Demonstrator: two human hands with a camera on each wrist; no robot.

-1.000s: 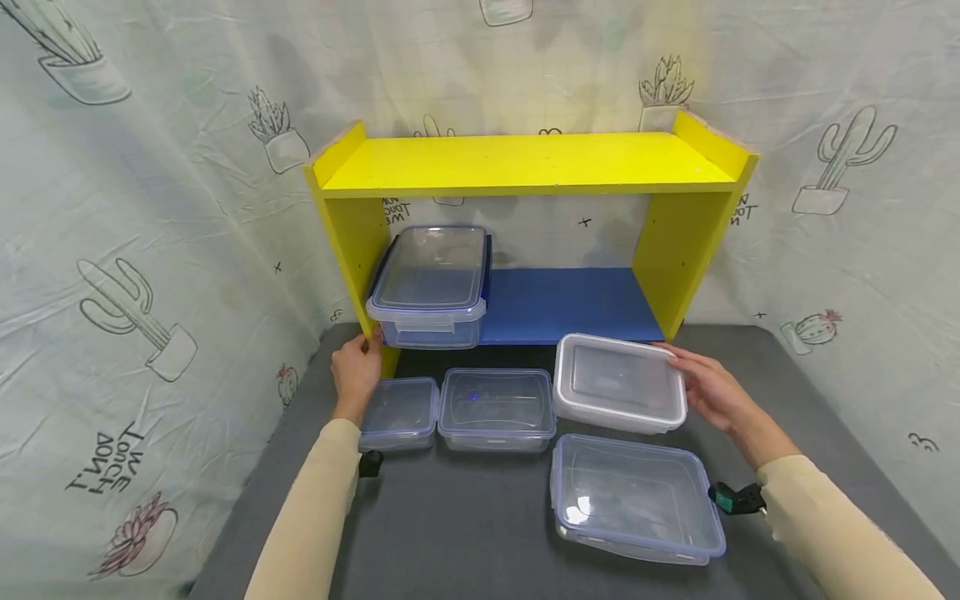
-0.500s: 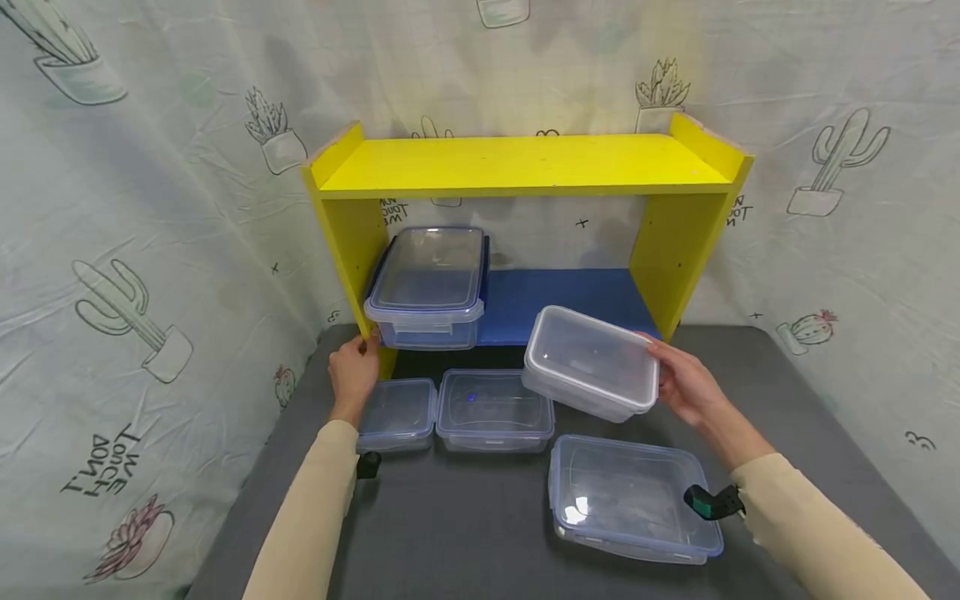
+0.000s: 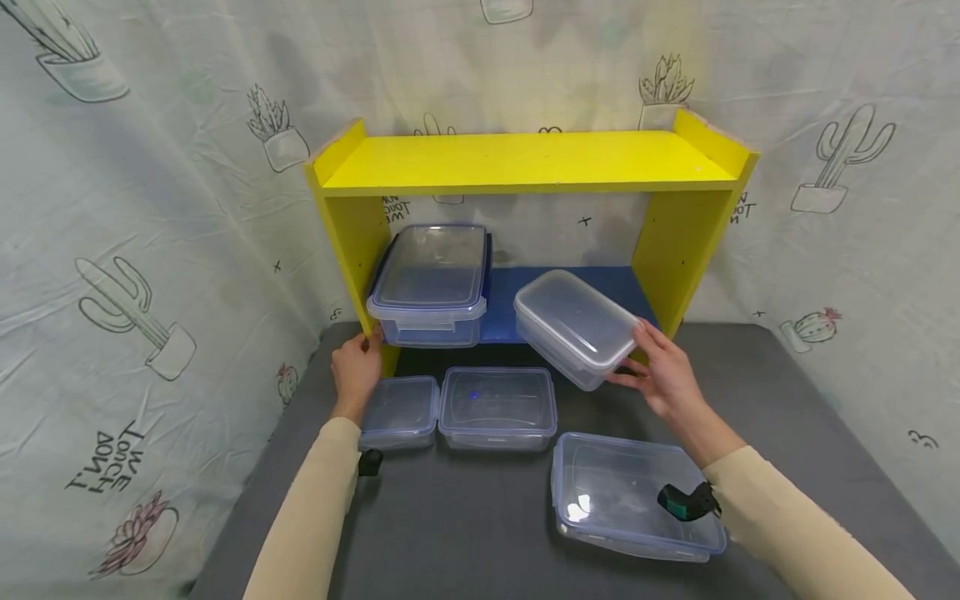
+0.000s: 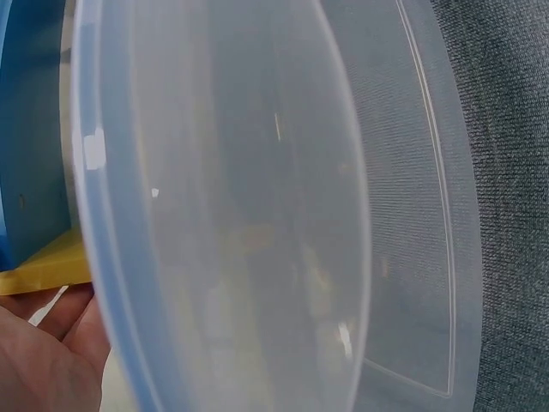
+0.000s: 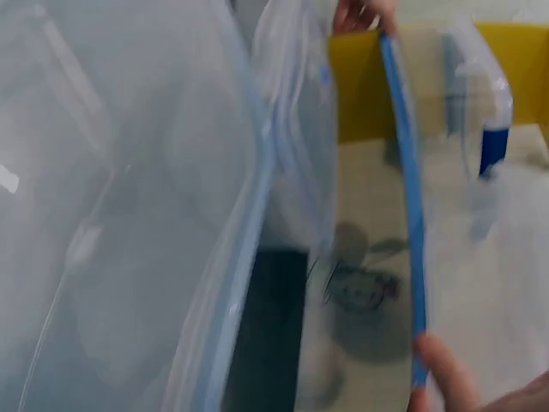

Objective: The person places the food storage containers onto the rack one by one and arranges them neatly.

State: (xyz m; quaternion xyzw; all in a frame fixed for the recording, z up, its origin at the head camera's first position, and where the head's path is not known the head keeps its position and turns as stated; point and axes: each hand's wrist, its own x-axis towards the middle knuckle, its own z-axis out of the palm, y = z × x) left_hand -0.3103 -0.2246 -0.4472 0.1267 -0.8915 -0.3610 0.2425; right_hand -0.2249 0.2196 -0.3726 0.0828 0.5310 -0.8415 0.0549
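Lidded containers: at least five — a shelf container (image 3: 429, 267) far left, a held container (image 3: 573, 321) to its right, and on one table (image 3: 450, 525) a left container (image 3: 401, 408), a middle container (image 3: 497, 404) and a near right container (image 3: 622, 492). One shelving unit (image 3: 525, 158) with two boards, yellow upper and blue lower (image 3: 618, 282) — plus two hands, left hand (image 3: 357, 375) and right hand (image 3: 666, 373), and two sleeves (image 3: 307, 508).

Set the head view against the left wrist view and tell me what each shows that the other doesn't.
Only the head view: the right hand holding a tilted, white-rimmed container, and the yellow top shelf.

Only the left wrist view: the coarse weave of the grey surface, seen close up.

Both: the left hand gripping the yellow side panel, clear plastic containers and the grey surface.
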